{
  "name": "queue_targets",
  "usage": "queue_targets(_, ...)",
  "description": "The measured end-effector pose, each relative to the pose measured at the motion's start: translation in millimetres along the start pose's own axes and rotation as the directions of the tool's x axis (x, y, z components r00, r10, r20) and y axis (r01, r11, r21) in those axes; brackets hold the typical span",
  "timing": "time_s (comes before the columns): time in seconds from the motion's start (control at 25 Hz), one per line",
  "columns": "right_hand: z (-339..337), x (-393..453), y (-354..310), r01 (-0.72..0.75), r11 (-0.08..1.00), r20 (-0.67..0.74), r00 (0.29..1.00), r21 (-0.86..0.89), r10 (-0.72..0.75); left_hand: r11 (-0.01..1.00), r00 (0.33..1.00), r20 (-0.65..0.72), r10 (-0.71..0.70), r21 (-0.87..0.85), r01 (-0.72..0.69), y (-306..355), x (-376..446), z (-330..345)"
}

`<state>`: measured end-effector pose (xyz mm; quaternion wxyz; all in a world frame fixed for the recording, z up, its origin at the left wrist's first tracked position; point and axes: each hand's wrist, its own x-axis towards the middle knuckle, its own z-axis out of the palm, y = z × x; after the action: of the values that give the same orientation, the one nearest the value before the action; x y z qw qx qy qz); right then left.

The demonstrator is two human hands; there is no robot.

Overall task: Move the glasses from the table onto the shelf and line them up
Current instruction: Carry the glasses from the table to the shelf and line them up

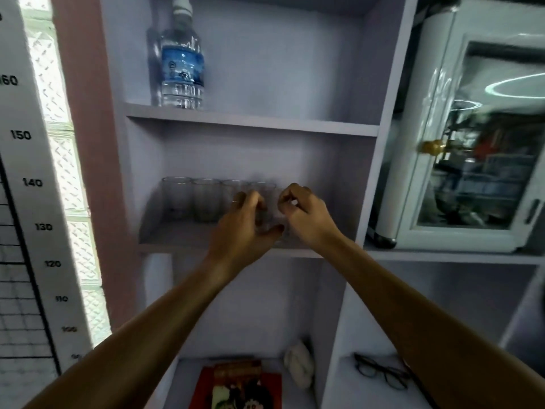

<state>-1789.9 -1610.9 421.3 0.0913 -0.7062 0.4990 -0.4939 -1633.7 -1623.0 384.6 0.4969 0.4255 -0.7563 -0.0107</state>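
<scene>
Pale shelving (188, 246) fills the view, and on its middle board a row of clear glasses (206, 200) stands to the left of both hands, the nearest ones blurred and partly hidden behind the fingers. Left hand (240, 224) and right hand (305, 215) are curled on either side of one more glass (269, 214), thumb and fingertips seeming to pinch its walls, though blur hides the contact. Right of the right hand, open board runs to the shelf's side wall.
</scene>
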Motion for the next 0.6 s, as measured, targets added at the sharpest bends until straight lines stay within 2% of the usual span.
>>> queue_targets(0.36,-33,-15,21,-0.099,0.993,-0.032,0.994,0.061,0.101,0.999,0.998,0.034,0.043,0.016,-0.044,12,18,35)
queue_targets(0.6,-25,-11,26,-0.099,0.993,-0.049,0.994,0.058,0.102,0.999,0.999,0.045,-0.028,0.036,0.027,12,16,34)
